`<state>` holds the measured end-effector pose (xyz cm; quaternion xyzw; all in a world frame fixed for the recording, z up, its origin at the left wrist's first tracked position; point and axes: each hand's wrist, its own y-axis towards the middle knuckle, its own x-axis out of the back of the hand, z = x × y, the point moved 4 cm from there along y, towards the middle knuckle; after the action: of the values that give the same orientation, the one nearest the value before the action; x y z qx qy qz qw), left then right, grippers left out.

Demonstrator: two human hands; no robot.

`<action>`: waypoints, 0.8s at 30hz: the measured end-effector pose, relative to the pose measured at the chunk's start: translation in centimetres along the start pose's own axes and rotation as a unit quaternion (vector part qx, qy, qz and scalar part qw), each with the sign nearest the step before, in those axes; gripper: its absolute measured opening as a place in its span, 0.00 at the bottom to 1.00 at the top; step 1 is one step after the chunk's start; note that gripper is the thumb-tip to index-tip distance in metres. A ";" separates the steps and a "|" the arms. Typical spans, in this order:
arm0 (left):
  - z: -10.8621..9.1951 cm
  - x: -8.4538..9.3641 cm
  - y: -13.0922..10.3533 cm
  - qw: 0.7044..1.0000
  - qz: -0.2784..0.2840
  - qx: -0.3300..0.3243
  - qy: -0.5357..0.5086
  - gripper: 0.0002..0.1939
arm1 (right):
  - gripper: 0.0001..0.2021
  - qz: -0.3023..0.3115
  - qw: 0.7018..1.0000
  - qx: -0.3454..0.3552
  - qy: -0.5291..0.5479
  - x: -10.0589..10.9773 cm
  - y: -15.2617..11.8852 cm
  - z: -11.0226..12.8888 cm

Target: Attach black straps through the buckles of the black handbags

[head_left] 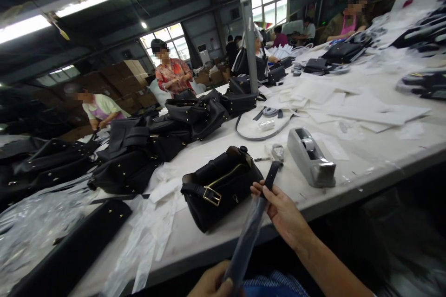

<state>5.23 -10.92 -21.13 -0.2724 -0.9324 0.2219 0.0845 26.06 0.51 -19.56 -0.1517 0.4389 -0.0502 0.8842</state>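
Black strap (249, 229) is pinched thumb-to-fingers by the right hand (283, 211); lower down, clasped by the left hand (212, 282).

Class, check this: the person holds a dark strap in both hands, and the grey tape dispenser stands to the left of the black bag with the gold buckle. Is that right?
Not quite: in the head view, the grey tape dispenser stands to the right of the black bag. The left hand and right hand do hold the dark strap.

Black strap (248, 228) (partly plastic-wrapped), aslant
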 end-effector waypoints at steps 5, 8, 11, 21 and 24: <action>-2.9 -1.8 3.4 0.996 -0.040 -0.068 -0.050 0.33 | 0.16 0.031 0.998 -0.015 -0.052 -0.8 -1.7 -0.7; -2.5 -1.8 3.5 0.997 -0.037 -0.036 -0.061 0.31 | 0.15 0.020 0.999 0.009 -0.044 -0.5 -1.4 1.0; -1.5 -1.2 2.8 0.997 -0.026 -0.013 -0.069 0.32 | 0.15 0.010 0.999 0.026 -0.034 -0.1 -0.7 2.8; -3.7 -2.7 3.5 0.993 0.032 -0.066 -0.096 0.32 | 0.16 0.084 0.982 0.006 -0.167 -3.0 -3.2 1.4; -5.0 -2.9 3.6 0.991 0.038 -0.086 -0.095 0.32 | 0.17 0.130 0.967 0.029 -0.218 -4.9 -4.1 2.2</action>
<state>10.71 -7.93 -18.46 -0.2912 -0.9410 0.1686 -0.0361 25.01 -1.84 -13.29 -0.0752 0.2503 0.0871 0.9613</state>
